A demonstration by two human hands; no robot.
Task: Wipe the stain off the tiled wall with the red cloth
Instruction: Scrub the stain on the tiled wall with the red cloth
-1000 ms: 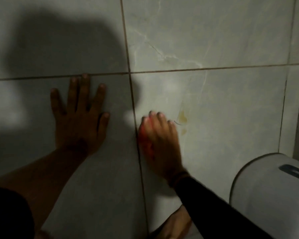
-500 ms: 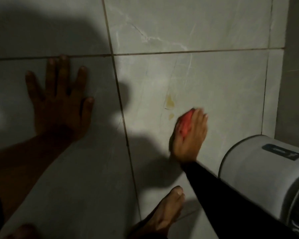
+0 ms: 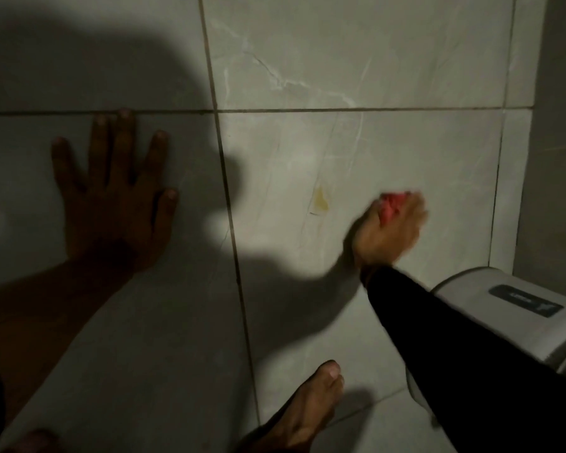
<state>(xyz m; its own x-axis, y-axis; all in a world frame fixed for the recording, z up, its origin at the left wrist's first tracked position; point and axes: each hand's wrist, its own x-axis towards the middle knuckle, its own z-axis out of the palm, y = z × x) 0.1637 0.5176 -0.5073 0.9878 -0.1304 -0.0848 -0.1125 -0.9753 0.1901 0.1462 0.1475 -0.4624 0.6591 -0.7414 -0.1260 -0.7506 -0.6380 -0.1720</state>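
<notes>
Stain [image 3: 320,201] sits yellow at mid-frame on the wall [image 3: 406,152], unwiped. Right hand [image 3: 389,230], just right of it, is bunched tight around the cloth [image 3: 393,206]. Left hand [image 3: 115,194] lies spread flat and empty at left. A stroke run too low would likely miss; so little cloth shows that fingers may only smear it.

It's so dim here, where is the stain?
The yellowish stain sits mid-frame on the lower right wall tile, left of the right hand clutching the red cloth.
</notes>
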